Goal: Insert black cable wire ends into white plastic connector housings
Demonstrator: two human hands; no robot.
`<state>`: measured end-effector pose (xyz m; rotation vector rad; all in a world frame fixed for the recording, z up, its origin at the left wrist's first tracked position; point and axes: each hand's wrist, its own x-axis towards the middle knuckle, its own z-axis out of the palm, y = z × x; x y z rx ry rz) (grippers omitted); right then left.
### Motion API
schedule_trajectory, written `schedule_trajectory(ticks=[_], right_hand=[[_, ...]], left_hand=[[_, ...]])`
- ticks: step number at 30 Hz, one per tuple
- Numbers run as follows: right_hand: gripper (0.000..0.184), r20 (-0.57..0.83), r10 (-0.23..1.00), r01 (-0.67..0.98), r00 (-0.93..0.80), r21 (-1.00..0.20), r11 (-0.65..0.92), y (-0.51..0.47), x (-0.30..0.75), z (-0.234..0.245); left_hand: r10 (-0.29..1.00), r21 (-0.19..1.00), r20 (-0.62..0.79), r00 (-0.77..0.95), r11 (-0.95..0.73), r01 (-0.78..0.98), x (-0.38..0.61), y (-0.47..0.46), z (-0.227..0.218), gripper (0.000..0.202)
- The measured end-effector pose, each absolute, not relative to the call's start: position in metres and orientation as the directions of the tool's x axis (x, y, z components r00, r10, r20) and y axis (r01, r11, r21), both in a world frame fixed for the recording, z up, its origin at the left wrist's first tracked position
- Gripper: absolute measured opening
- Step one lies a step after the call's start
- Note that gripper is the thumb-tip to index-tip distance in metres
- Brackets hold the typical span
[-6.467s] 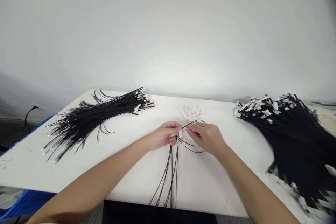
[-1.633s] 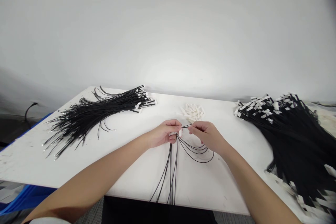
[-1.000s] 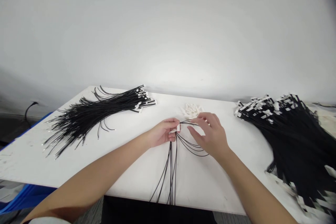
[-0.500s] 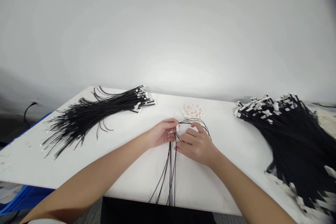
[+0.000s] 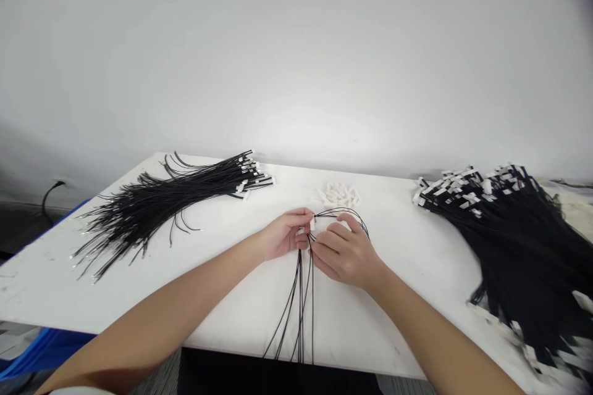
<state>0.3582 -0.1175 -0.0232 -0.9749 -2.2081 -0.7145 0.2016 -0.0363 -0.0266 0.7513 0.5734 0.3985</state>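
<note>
Shift since one second ago: your bare right hand (image 5: 343, 256) has come down and inward, to just below and right of the small white rectangular plastic connector (image 5: 312, 223).
Left hand: your bare left hand (image 5: 285, 236) pinches the connector between thumb and forefinger; lower fingers curl beneath.
Right hand: fingers bent, tips close to the thin black flexible wires (image 5: 300, 302); they hide any grip, so you cannot tell whether it pinches one.
Connector location: at your left fingertips, over the flat white tabletop (image 5: 241, 321), partly covered.
Connector handling: likely light, stiff and smooth; hold it by its sides, clear of the wires.
Connector axis: visible part nearly upright, longer side running up and down.
Wire handling: likely light, springy and easily bent; grasp close to the connector.
Wire direction: some hang toward the near table edge; others arc right, behind your right hand.
Beyond your hands: loose pile of stubby white plastic pieces (image 5: 340, 195).
Far left: slender black wire bundle with white end pieces (image 5: 176, 197), lying diagonally.
Far right: broad black wire bundle with white end pieces (image 5: 519, 259).
</note>
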Motion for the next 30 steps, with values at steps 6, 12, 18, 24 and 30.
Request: schedule_trajectory(ticks=[6, 12, 18, 24, 30], right_hand=[[0.005, 0.706, 0.483, 0.797, -0.519, 0.195, 0.571, -0.116, 0.361, -0.027], [0.004, 0.718, 0.541, 0.814, -0.438, 0.06, 0.578, -0.119, 0.363, -0.027], [0.006, 0.737, 0.635, 0.766, -0.232, -0.264, 0.586, -0.118, 0.365, -0.024], [0.005, 0.627, 0.778, 0.553, 0.051, -0.666, 0.501, -0.118, 0.371, -0.01], [0.025, 0.325, 0.809, 0.192, 0.49, -0.945, 0.263, -0.11, 0.393, 0.001]], left_hand=[[0.532, 0.729, -0.344, 0.773, 0.671, -0.137, 0.202, -0.035, -0.028, 0.016], [0.524, 0.722, -0.335, 0.783, 0.677, -0.144, 0.201, -0.035, -0.028, 0.017], [0.526, 0.716, -0.336, 0.781, 0.682, -0.151, 0.201, -0.035, -0.028, 0.015], [0.519, 0.717, -0.342, 0.783, 0.683, -0.139, 0.2, -0.036, -0.027, 0.015], [0.515, 0.721, -0.341, 0.786, 0.681, -0.133, 0.2, -0.036, -0.027, 0.015]])
